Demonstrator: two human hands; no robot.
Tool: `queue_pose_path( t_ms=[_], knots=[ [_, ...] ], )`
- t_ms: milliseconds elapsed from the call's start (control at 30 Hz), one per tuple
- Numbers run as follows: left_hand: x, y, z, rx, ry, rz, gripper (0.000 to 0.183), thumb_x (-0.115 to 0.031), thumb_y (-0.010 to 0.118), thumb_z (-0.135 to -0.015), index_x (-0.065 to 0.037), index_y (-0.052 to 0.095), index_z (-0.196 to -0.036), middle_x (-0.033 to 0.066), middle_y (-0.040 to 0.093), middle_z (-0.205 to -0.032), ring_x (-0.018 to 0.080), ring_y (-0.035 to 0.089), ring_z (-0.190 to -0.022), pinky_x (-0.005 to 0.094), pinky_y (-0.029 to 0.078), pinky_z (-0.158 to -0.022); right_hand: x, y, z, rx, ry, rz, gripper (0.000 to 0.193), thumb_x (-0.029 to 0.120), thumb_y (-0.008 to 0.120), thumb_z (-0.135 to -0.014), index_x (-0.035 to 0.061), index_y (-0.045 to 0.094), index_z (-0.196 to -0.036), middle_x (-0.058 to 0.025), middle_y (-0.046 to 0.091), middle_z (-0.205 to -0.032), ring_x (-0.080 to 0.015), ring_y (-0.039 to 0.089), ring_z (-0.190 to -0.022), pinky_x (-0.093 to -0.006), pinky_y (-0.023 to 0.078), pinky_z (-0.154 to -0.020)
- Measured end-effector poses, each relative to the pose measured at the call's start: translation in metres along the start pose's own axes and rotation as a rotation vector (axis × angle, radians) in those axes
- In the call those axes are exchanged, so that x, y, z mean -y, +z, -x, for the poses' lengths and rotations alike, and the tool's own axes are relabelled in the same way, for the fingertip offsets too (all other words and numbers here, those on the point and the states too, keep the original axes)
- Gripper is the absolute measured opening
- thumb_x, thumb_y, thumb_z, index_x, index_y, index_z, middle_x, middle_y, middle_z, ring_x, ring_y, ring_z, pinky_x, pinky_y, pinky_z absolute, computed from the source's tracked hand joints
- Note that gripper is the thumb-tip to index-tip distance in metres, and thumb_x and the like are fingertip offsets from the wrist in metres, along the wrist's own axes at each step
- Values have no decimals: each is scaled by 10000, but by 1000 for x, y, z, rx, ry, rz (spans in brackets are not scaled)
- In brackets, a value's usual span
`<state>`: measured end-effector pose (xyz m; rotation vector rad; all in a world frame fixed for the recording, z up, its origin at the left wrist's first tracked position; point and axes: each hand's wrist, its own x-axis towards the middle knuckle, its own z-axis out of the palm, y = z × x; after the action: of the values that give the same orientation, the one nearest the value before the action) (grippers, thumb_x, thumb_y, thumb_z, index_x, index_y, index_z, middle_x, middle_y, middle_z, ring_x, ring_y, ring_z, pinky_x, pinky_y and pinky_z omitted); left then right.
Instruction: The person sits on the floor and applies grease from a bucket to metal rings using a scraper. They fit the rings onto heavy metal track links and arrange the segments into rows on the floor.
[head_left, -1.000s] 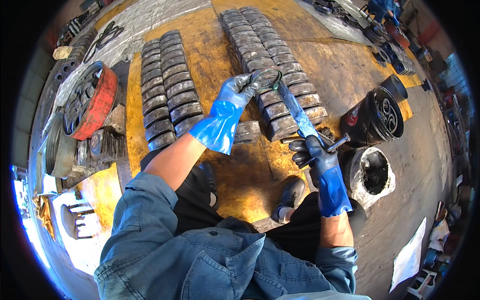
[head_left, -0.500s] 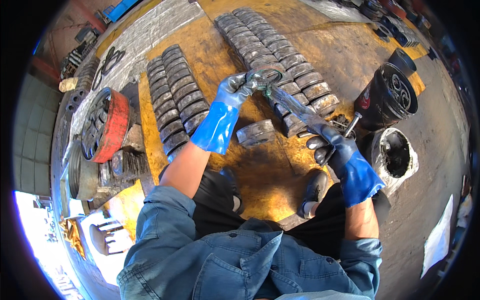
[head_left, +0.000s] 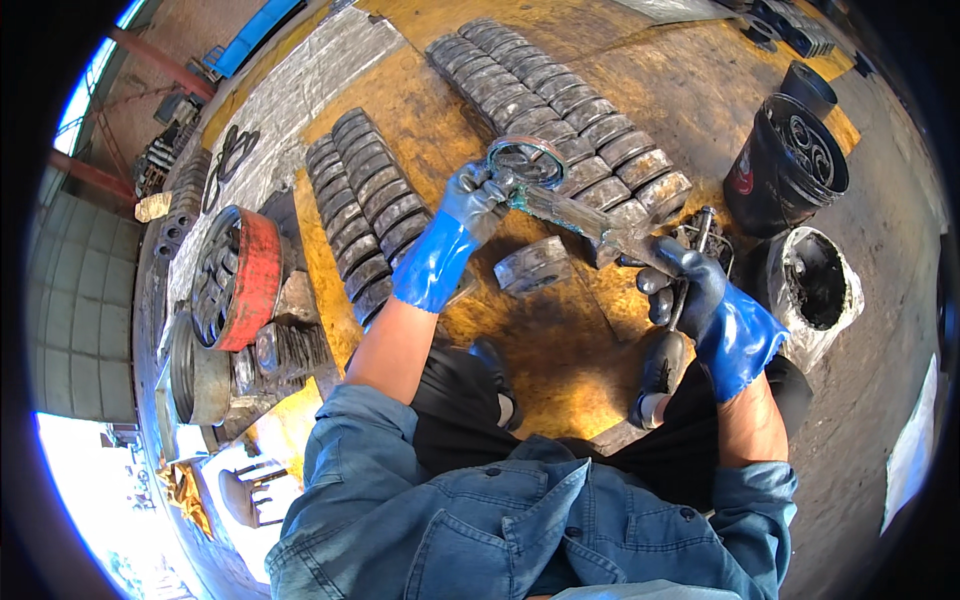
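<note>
My left hand [head_left: 472, 203], in a blue rubber glove darkened with grease, is closed at the near side of a round metal ring [head_left: 527, 160] with a reddish rim. From the ring a long, flat, wet-looking greyish-green piece [head_left: 570, 212] runs right to my right hand [head_left: 700, 285]. Whether ring and piece are joined is unclear. The gloved right hand pinches the piece's near end between thumb and fingers. A shiny metal bar with a round end [head_left: 703, 232] passes by its curled fingers; the hand hides part of it. Below the ring lies a single grey metal roller [head_left: 533, 266].
Double rows of greasy metal rollers [head_left: 365, 190] [head_left: 560, 110] stand ahead. At right are a black bucket holding rings [head_left: 755, 180] and a plastic-lined bucket with dark grease [head_left: 845, 305]. A red-rimmed drum of metal parts [head_left: 258, 280] stands left. My shoes [head_left: 662, 365] flank the yellow floor.
The flat piece has tilted nearer to level, and the ring now shows more of its opening. The metal bar stands more upright beside my right hand. The whole view has shifted slightly.
</note>
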<state>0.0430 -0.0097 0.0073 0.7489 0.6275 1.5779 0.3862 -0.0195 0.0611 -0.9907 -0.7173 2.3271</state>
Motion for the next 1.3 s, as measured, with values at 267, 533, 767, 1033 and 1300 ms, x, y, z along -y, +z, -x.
queue_pose_path(
  t_ms=[267, 533, 767, 1033, 1300],
  knots=[
    [-8, 17, 5, -158, -216, 41, 191, 12, 732, -825, -58, 660, -988, 59, 709, -938, 192, 697, -842, 331, 613, -724, -10, -1, 1, -75, -37, 99, 400, 357, 540, -945, 52, 605, -1197, -137, 672, -753, -217, 564, -446, -319, 437, -401],
    [-8, 10, 6, -15, -268, 64, 204, -51, 689, -880, -27, 662, -1081, 98, 710, -974, 210, 699, -803, 324, 610, -650, -11, 10, 11, -103, -136, 221, 442, 382, 607, -926, 5, 636, -1157, -145, 691, -719, -216, 582, -430, -326, 425, -370],
    [-4, 11, 4, -17, -302, 5, 246, 4, 597, -903, 10, 645, -1144, 155, 703, -1040, 280, 706, -913, 407, 634, -736, -15, -6, 5, -1, -194, 145, 385, 379, 596, -935, 14, 627, -1054, -120, 636, -648, -211, 549, -425, -316, 438, -398],
    [12, 7, -1, -232, -192, 229, 346, 72, 418, -869, 39, 632, -1138, 189, 681, -1119, 353, 682, -997, 496, 606, -862, -3, -2, 5, -93, -224, 120, 348, 373, 595, -940, 37, 637, -1021, -97, 611, -639, -209, 519, -431, -327, 438, -414],
    [-1, 21, 0, -190, -200, 261, 274, -11, 499, -905, 34, 643, -1133, 184, 684, -1101, 331, 686, -971, 468, 615, -807, -18, -12, -10, -91, -4, -100, 241, 383, 556, -950, 173, 607, -1055, -110, 638, -690, -223, 514, -418, -343, 421, -387]
  ],
)
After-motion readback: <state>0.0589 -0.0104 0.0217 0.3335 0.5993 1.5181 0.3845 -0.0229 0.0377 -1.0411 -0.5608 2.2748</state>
